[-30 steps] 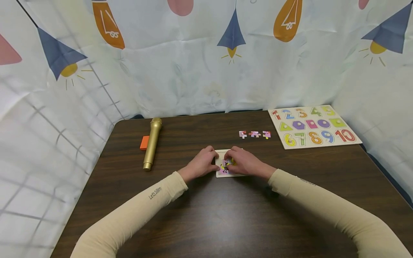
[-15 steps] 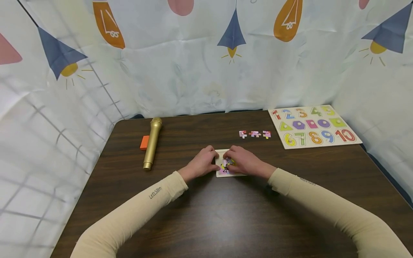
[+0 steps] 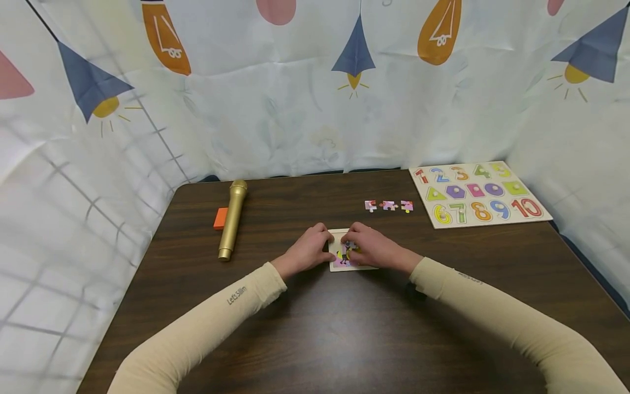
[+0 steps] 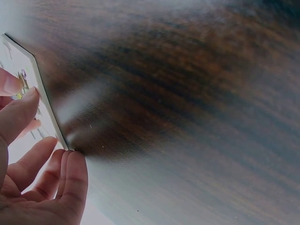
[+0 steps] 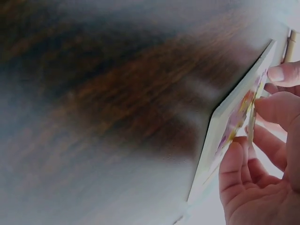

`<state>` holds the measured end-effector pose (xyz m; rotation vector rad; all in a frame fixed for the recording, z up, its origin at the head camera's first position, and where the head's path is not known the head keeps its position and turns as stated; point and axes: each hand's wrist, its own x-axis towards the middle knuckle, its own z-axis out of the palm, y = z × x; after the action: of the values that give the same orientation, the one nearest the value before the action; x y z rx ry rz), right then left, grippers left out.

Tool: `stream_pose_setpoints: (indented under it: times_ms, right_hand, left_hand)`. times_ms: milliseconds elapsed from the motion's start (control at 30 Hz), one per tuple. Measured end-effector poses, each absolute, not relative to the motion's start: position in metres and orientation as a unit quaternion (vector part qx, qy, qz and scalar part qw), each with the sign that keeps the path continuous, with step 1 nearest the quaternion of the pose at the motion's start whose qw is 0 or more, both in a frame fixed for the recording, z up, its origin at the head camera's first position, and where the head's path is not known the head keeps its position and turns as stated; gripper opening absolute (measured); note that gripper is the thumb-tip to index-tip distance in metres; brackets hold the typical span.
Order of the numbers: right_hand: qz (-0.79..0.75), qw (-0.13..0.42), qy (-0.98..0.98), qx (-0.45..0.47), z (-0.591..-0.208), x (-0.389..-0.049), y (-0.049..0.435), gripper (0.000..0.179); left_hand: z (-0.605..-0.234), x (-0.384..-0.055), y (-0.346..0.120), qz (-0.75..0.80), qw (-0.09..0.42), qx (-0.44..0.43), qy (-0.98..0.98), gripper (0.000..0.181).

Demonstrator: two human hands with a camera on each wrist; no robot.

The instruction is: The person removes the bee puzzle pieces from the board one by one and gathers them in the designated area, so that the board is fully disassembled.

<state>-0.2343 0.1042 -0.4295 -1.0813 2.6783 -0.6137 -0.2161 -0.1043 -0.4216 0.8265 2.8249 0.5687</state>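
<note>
A small jigsaw puzzle board [image 3: 339,268] with a pale frame and a pink and yellow picture lies between both hands. My left hand [image 3: 308,249] holds its left side, the thumb on the near part and the fingers at the far part. From the right, my right hand [image 3: 376,247] reaches over the board. In the right wrist view, its thumb and fingers pinch a thin puzzle piece [image 5: 252,124], which stands tilted against the board's picture. That piece's printed face is mostly hidden. Three loose pink puzzle pieces [image 3: 389,205] lie in a row behind the board.
A gold microphone [image 3: 233,220] lies at the left, beside an orange block [image 3: 220,218]. Back right is a wooden number and shape board [image 3: 479,194]. Curtains [image 3: 295,126] printed with lamps hang along the far edge of the dark table [image 3: 315,328].
My right fingers shift very slightly over the puzzle board, with the piece still pinched. The left hand stays where it was; the three loose pieces have not moved.
</note>
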Motion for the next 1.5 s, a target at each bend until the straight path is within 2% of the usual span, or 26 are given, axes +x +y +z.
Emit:
stream_pose_setpoints:
  times_ms: [300, 633, 900, 1233, 1500]
  right_hand:
    - [-0.219, 0.093, 0.911, -0.338, -0.432, -0.235, 0.1, 0.028]
    - [-0.17, 0.066, 0.918, -0.352, -0.433, -0.234, 0.1, 0.029]
    - [-0.22, 0.074, 0.918, -0.321, -0.429, -0.238, 0.109, 0.029]
    - [-0.234, 0.072, 0.932, -0.267, -0.431, -0.26, 0.131, 0.026]
    - [-0.194, 0.03, 0.946, -0.257, -0.434, -0.284, 0.146, 0.024]
  left_hand:
    - [-0.421, -0.216, -0.104, 0.192, 0.072, 0.275, 0.939, 0.04]
    - [-0.42, -0.214, -0.104, 0.196, 0.068, 0.276, 0.938, 0.04]
    - [-0.422, -0.214, -0.105, 0.205, 0.058, 0.278, 0.937, 0.041]
    - [-0.424, -0.215, -0.105, 0.205, 0.077, 0.259, 0.941, 0.042]
    - [-0.423, -0.214, -0.105, 0.203, 0.078, 0.261, 0.941, 0.044]
